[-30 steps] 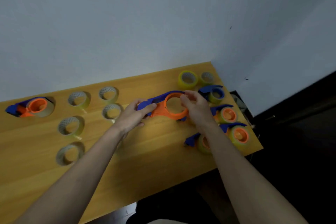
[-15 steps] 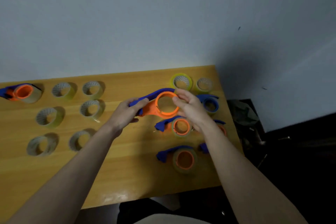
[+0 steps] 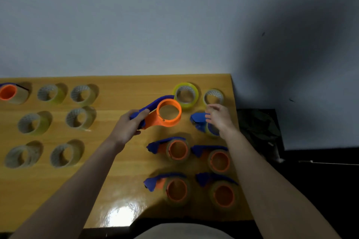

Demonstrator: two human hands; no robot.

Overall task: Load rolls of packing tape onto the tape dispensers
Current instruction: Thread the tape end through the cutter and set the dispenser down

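My left hand (image 3: 128, 127) grips the blue handle of an empty orange-and-blue tape dispenser (image 3: 168, 113), held just above the wooden table (image 3: 120, 176). Its orange ring has no roll on it. My right hand (image 3: 218, 117) hovers with loose, spread fingers over a blue dispenser (image 3: 200, 122) at the right, just below a small tape roll (image 3: 213, 96). A yellow-green roll (image 3: 186, 94) lies right behind the held dispenser. Several loaded dispensers (image 3: 177, 150) lie in the near right part of the table.
Several clear tape rolls (image 3: 80, 119) lie in rows on the left half. Another loaded dispenser (image 3: 8, 92) lies at the far left by the wall. The table's right edge (image 3: 234, 106) drops to a dark floor. The wall runs directly behind.
My right hand let go of the orange ring and moved right over the blue dispenser. My left hand still holds the empty dispenser. The camera tilted down, showing more loaded dispensers.
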